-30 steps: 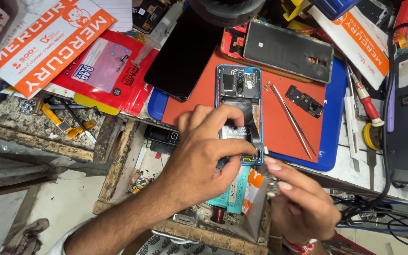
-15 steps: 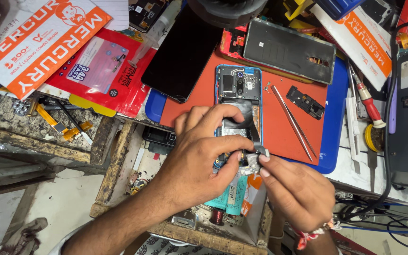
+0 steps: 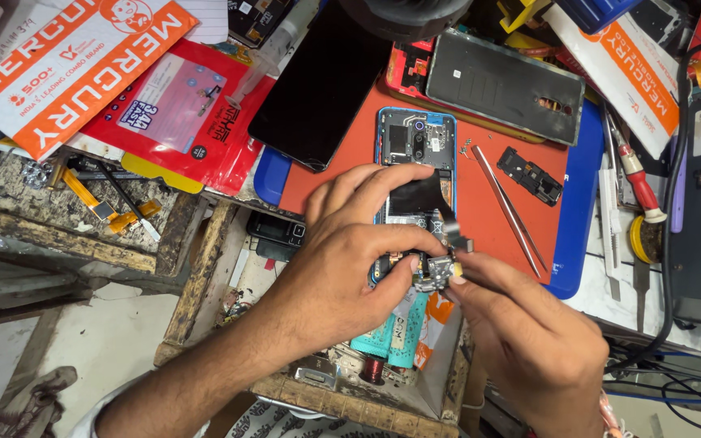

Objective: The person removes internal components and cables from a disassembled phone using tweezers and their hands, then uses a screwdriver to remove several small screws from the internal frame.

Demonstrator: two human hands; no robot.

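L hand (image 3: 342,268) + R hand (image 3: 521,341) both pinched shut on small grey metal circuit part (image 3: 436,272), over opened blue-framed phone (image 3: 414,162) on orange mat (image 3: 496,219). Orange-white flat packet (image 3: 75,65) upper left; red packet (image 3: 180,113) beside.

Single head view, steeply downward, close over cluttered workbench (image 3: 75,219).

— How many phones lie open?
— One open phone (image 3: 415,154).
— And hands?
— Two: left hand (image 3: 342,268), right hand (image 3: 529,341).
— Tweezers?
— One pair of tweezers (image 3: 506,207).
— Screwdrivers?
— One red screwdriver (image 3: 634,174).
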